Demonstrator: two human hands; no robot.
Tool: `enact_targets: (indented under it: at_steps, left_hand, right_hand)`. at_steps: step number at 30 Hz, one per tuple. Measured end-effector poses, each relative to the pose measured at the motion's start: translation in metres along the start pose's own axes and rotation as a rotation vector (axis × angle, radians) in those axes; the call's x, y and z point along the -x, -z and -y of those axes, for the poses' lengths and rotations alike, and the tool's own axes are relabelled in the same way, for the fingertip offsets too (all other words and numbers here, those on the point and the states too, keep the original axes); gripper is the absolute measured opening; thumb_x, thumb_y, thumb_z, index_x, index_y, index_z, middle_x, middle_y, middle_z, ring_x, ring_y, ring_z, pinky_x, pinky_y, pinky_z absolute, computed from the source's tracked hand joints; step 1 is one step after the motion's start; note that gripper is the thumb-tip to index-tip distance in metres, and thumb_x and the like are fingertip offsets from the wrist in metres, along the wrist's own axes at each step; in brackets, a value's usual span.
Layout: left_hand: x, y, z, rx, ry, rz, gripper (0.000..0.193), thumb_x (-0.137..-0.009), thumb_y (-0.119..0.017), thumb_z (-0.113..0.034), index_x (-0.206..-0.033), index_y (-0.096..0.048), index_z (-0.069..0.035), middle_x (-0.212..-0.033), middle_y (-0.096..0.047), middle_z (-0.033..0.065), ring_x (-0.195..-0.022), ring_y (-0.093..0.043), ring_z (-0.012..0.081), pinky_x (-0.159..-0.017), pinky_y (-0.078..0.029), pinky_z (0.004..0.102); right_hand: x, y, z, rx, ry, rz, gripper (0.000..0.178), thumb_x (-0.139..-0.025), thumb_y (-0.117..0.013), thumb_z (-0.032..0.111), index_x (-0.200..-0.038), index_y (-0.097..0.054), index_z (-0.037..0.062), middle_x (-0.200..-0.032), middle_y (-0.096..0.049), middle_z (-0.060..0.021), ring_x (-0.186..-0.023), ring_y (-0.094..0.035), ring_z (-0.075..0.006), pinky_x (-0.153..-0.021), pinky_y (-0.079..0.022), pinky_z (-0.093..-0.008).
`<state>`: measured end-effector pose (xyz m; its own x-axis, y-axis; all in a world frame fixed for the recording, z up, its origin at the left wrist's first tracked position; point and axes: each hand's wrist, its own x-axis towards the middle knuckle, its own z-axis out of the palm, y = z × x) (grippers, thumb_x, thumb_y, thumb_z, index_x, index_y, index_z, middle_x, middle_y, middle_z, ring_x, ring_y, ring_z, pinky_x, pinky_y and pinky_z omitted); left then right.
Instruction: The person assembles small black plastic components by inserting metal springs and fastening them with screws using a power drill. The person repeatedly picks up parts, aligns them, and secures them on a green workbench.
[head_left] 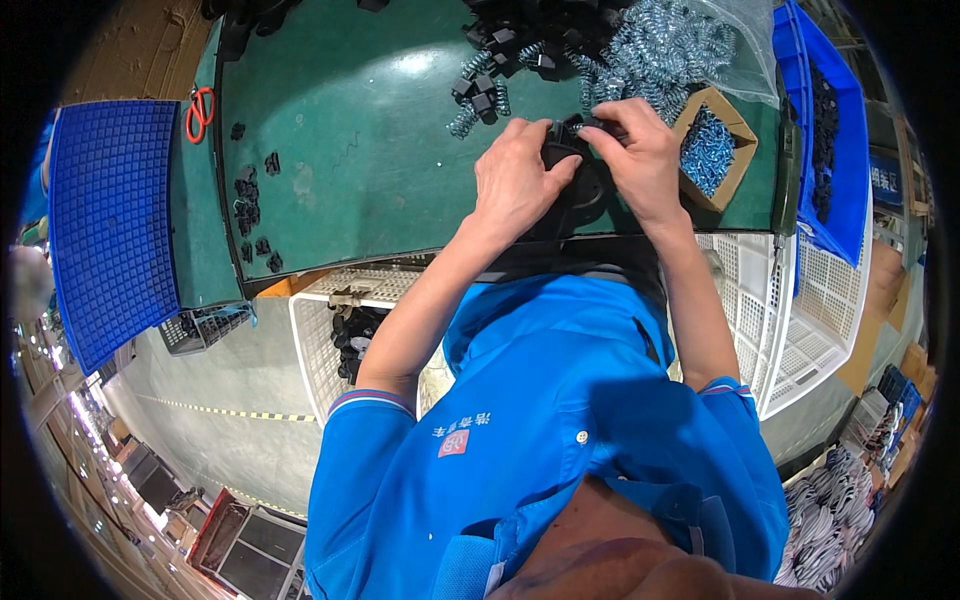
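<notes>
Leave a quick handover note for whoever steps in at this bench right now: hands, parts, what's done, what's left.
Left hand: gripping the black round part at the bench edge.
Right hand: fingers pinched at the part's top edge; what they hold is hidden.
Supplies: springs and small black pieces piled behind the part, box of blue screws beside the right hand.
Done: part is in hand on the green mat.
Left: whatever is being fitted at the top edge is not visibly seated.

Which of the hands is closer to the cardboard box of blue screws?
Right. The right hand sits just beside the cardboard box; the left hand is farther off, across the black part.
</notes>
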<state>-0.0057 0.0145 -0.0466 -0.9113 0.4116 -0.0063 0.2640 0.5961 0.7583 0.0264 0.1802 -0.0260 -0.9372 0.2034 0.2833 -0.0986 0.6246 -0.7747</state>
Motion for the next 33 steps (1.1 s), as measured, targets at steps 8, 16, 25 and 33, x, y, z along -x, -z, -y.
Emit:
enact_targets:
  at_steps: [8,16,25,33]
  left_hand:
    - [-0.017,0.017,0.007,0.912,0.488,0.207,0.045,-0.084,-0.072,-0.02,-0.115,-0.063,0.012,-0.105,-0.07,0.0171,-0.092,-0.069,0.024,-0.082,-0.055,0.034]
    - [0.017,0.019,0.012,1.678,0.611,0.452,0.033,-0.097,-0.059,-0.018,-0.125,-0.056,-0.001,-0.113,-0.066,0.0089,-0.099,-0.067,0.0177,-0.092,-0.056,0.0336]
    - [0.043,0.004,-0.019,1.473,0.486,0.189,0.041,-0.1,-0.057,-0.022,-0.136,-0.053,-0.001,-0.122,-0.064,0.0085,-0.106,-0.063,0.016,-0.091,-0.053,0.0298]
    - [0.038,0.021,-0.016,1.318,0.541,0.323,0.036,-0.096,-0.062,-0.02,-0.126,-0.061,0.001,-0.105,-0.068,0.0076,-0.088,-0.065,0.0131,-0.078,-0.055,0.0262]
  right_hand:
    - [0.008,-0.024,0.0,-0.135,-0.088,-0.084,0.028,-0.075,-0.074,-0.001,-0.102,-0.067,-0.0008,-0.093,-0.064,-0.0121,-0.076,-0.065,-0.0226,-0.069,-0.053,-0.0304]
    - [0.021,-0.015,0.017,-0.529,-0.243,-0.105,0.025,-0.076,-0.075,-0.003,-0.101,-0.069,-0.002,-0.09,-0.064,-0.0039,-0.081,-0.062,-0.0094,-0.073,-0.051,-0.0235]
    - [0.035,0.005,0.029,-0.476,-0.076,-0.093,0.025,-0.072,-0.076,-0.004,-0.096,-0.074,-0.0017,-0.091,-0.065,-0.0074,-0.081,-0.063,-0.0143,-0.071,-0.051,-0.0244]
    - [0.044,0.01,0.025,-0.355,-0.02,-0.065,0.022,-0.074,-0.073,-0.003,-0.096,-0.071,-0.0033,-0.088,-0.065,-0.0097,-0.078,-0.064,-0.0168,-0.069,-0.051,-0.0265]
